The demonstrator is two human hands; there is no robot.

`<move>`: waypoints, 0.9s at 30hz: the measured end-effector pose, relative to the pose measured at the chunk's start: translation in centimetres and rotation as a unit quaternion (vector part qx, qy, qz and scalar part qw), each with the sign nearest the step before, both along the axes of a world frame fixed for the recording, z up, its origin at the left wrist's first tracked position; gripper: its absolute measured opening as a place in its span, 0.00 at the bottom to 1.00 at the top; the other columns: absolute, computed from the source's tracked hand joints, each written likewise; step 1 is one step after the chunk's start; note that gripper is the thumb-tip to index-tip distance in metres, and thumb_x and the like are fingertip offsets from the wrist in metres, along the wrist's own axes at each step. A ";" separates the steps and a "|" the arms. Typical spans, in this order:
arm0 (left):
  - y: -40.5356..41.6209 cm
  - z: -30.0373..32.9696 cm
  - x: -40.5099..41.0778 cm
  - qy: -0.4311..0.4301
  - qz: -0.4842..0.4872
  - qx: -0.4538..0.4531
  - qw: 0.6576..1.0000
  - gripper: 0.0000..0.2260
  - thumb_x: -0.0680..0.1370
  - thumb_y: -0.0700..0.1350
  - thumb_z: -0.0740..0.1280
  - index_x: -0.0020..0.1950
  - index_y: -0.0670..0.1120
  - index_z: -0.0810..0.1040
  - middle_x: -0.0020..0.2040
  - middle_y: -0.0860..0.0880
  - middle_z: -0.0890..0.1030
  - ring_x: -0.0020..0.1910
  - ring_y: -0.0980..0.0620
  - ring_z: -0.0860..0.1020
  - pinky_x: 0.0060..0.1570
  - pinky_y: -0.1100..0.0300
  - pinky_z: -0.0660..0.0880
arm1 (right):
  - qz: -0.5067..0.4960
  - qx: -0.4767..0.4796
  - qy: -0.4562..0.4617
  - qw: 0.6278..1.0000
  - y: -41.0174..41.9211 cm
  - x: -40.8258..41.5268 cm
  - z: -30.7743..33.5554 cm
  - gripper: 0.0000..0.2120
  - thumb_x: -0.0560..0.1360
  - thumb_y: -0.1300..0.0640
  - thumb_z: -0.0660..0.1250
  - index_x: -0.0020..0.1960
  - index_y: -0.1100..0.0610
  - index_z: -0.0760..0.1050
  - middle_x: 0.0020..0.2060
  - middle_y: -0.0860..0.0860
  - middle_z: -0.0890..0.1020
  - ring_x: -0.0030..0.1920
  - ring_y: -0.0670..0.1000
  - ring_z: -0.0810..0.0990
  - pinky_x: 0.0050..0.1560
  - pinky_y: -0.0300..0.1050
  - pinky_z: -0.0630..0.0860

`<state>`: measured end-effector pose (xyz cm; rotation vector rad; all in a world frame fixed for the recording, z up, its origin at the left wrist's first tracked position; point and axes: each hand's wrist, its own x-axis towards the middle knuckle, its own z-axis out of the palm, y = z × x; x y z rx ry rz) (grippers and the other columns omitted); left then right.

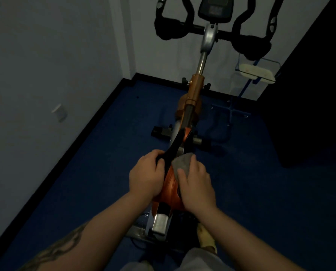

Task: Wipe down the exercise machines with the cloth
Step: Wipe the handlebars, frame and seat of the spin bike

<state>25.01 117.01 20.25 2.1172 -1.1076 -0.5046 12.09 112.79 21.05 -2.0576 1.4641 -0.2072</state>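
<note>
1 grey cloth [182, 163] lies on the orange and black saddle [172, 184] of an exercise bike [194, 98], at the lower middle of the view. It is small, dull grey and crumpled, folded into a rough wedge with its rounded edge toward the handlebars. Its near part is covered by the right hand [196, 184], whose fingers lie close together and fairly straight over the cloth, pressing it onto the right side of the saddle. The left hand [145, 177] grips the saddle's left side, thumb and fingers curled round the black edge near the narrow nose; the fingertips are hidden beneath it.

The saddle is orange leather-like material with a black rim, seen from behind and above. Below it a silver seat post bracket [160, 222] shows between the 2 forearms. The left forearm carries a dark tattoo [61, 245].

Beyond the saddle the bike's orange frame rises to a silver stem [208, 40], black curved handlebars [171, 28] and a dark console [215, 8] at the top edge. Black pedals [161, 132] stick out on either side low down.

Blue carpet [104, 173] covers the floor. A pale wall [46, 65] runs along the left with a small socket plate [59, 112] on it. To the right of the bike stands a blue-framed stand [239, 108] holding a clear tray [259, 73], beside a dark wall. The room is dim.
</note>
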 end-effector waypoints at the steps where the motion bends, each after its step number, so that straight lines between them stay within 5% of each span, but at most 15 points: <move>1: 0.0 0.0 0.0 -0.002 0.002 0.002 1.000 0.13 0.81 0.48 0.58 0.63 0.54 0.75 0.56 0.55 0.79 0.54 0.56 0.75 0.49 0.54 0.73 | -0.001 0.026 0.010 1.000 -1.8 1.1 -0.2 0.30 0.82 0.45 0.49 0.79 0.55 0.46 0.74 0.56 0.60 0.68 0.57 0.67 0.60 0.49 0.69; 5: 0.0 -0.1 -0.1 0.015 0.021 0.011 1.000 0.13 0.81 0.49 0.58 0.64 0.56 0.75 0.56 0.57 0.79 0.55 0.57 0.75 0.52 0.54 0.74 | -0.091 0.093 -0.033 0.991 -7.4 4.8 -0.8 0.29 0.82 0.45 0.48 0.78 0.57 0.46 0.73 0.59 0.63 0.64 0.62 0.72 0.54 0.49 0.70; 11: 0.0 0.1 -0.5 0.015 0.071 0.011 0.997 0.14 0.81 0.47 0.59 0.64 0.56 0.77 0.60 0.58 0.79 0.58 0.59 0.75 0.54 0.60 0.72 | 0.017 0.058 -0.065 0.996 -5.6 1.9 -0.8 0.30 0.83 0.45 0.48 0.79 0.52 0.39 0.78 0.52 0.53 0.67 0.58 0.69 0.57 0.47 0.67; 14: 0.1 0.0 -0.9 0.003 0.119 0.016 0.993 0.12 0.81 0.46 0.59 0.60 0.55 0.79 0.57 0.59 0.79 0.53 0.62 0.74 0.48 0.63 0.69 | 0.038 -0.010 -0.072 0.997 -10.3 4.4 -2.3 0.27 0.82 0.44 0.49 0.77 0.56 0.53 0.75 0.55 0.59 0.67 0.59 0.69 0.63 0.51 0.69; 16: 0.2 0.1 -1.3 0.008 0.176 0.016 0.984 0.11 0.81 0.47 0.58 0.58 0.54 0.79 0.54 0.59 0.79 0.50 0.62 0.74 0.45 0.63 0.69 | 0.095 -0.063 -0.046 0.992 -13.8 5.5 -2.2 0.25 0.82 0.41 0.47 0.65 0.56 0.71 0.64 0.57 0.72 0.61 0.58 0.73 0.60 0.53 0.71; 18: 0.3 0.1 -1.7 0.024 0.238 0.023 0.971 0.11 0.82 0.48 0.57 0.56 0.54 0.78 0.51 0.59 0.80 0.46 0.61 0.76 0.42 0.61 0.72 | 0.201 -0.144 0.018 0.969 -15.2 5.8 -1.7 0.27 0.81 0.40 0.43 0.51 0.54 0.77 0.51 0.54 0.79 0.52 0.57 0.76 0.55 0.53 0.72; 20: 0.3 0.0 -2.0 0.041 0.289 0.026 0.956 0.10 0.82 0.49 0.57 0.54 0.55 0.78 0.47 0.59 0.79 0.43 0.62 0.75 0.39 0.61 0.72 | 0.352 -0.234 0.041 0.906 -13.5 5.4 -1.5 0.26 0.80 0.43 0.42 0.46 0.50 0.77 0.43 0.50 0.80 0.49 0.54 0.77 0.56 0.54 0.69; 22: 0.2 -0.2 -2.5 0.067 0.333 0.020 0.940 0.10 0.82 0.49 0.56 0.52 0.55 0.77 0.44 0.60 0.78 0.42 0.63 0.74 0.37 0.61 0.70 | 0.454 -0.218 -0.030 0.864 -11.3 4.5 -1.6 0.22 0.79 0.44 0.47 0.46 0.49 0.78 0.43 0.47 0.80 0.50 0.50 0.75 0.63 0.55 0.64; 24: 0.3 -0.2 -3.1 0.098 0.372 0.006 0.923 0.11 0.83 0.50 0.54 0.51 0.54 0.77 0.44 0.60 0.77 0.42 0.61 0.75 0.38 0.61 0.69 | 0.497 -0.185 -0.068 0.845 -11.8 4.1 -1.0 0.22 0.79 0.42 0.48 0.46 0.49 0.78 0.43 0.46 0.81 0.49 0.49 0.75 0.63 0.52 0.64; 27: 0.3 -0.4 -5.2 0.123 0.417 -0.025 0.900 0.14 0.84 0.52 0.51 0.63 0.51 0.72 0.55 0.57 0.77 0.53 0.56 0.75 0.48 0.59 0.70 | 0.490 -0.209 -0.014 0.846 -16.9 5.3 -1.8 0.27 0.78 0.42 0.45 0.42 0.53 0.78 0.37 0.50 0.80 0.41 0.54 0.77 0.46 0.51 0.69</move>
